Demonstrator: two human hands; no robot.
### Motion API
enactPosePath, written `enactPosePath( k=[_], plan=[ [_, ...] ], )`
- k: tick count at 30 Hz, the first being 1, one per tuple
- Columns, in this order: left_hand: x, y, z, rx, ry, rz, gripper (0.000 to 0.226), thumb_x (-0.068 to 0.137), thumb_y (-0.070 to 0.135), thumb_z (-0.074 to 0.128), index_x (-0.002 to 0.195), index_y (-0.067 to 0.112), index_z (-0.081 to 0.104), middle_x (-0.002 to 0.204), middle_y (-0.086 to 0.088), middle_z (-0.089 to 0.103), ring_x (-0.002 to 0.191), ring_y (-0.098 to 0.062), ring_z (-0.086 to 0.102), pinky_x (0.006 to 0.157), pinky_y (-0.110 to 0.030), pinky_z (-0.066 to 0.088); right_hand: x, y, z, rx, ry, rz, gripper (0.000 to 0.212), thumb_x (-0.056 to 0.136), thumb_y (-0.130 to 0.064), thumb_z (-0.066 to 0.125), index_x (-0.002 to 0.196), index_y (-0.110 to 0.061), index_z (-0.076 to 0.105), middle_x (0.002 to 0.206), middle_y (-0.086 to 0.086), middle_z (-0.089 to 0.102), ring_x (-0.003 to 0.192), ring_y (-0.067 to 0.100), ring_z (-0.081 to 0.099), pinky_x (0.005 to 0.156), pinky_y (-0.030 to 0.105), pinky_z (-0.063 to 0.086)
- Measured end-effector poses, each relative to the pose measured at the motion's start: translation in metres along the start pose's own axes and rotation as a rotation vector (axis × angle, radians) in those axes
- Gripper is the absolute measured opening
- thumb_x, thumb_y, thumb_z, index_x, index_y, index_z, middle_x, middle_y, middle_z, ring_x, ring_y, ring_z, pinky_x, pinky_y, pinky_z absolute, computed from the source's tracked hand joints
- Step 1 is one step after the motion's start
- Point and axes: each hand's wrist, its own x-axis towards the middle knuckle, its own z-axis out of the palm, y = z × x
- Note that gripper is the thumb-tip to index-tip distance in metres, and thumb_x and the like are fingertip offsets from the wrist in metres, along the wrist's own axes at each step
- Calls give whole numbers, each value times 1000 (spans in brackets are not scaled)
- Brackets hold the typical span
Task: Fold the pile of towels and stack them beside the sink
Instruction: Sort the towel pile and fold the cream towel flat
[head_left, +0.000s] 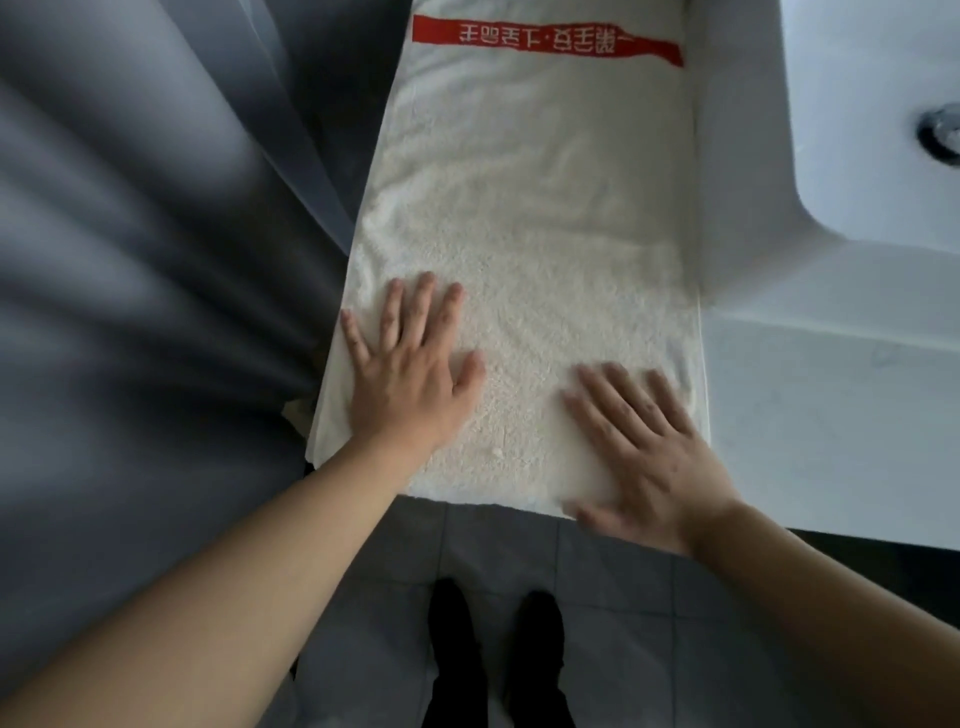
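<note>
Towel (530, 218): long axis runs away from person | left hand (410, 374), right hand (644, 452): flat, fingers straight, pressing near end | sink (872, 130) to right

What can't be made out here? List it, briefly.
Head view only:
- Towel: far end cut off by the top edge; layers beneath it hidden.
- Red band: its print is upside down and blurred, unreadable.
- Right hand: motion-blurred, fingertips unclear; it lies flat like the left hand.
- Sink: cut off by the right edge; drain partly shown.
- Other towels: none in view.
</note>
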Motion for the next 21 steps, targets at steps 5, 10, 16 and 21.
enactPosePath(
  k=[5,10,16,21],
  plan=[
    [0,0,-4,5,-52,-8,69,94,63,7,156,36,-9,166,8,-15,152,-19,-17,118,-64,-7,-40,14,-1,-149,-96,63,99,78,-65,55,154,-13,18,161,13,12,149,34,9,117,53,17],
    [-13,14,-20,-66,-14,65,78,94,66,7,158,23,-2,167,2,-10,153,-21,-11,119,-61,-9,-24,-2,-11,-145,-35,92,114,69,-71,61,154,-10,16,161,16,7,149,33,6,118,54,13],
    [-66,5,7,211,-44,540,113,81,86,34,159,14,-3,167,-6,-8,154,-26,-6,119,-62,9,-15,-5,2,-113,-41,64,116,70,-68,68,153,-6,15,160,16,10,148,35,8,119,54,15],
    [-62,-12,10,239,4,511,116,75,78,53,160,16,3,167,-9,2,154,-29,0,122,-57,12,-26,8,10,-170,-15,7,99,83,-69,47,154,-7,15,160,20,9,148,40,7,117,57,17]
  ],
)
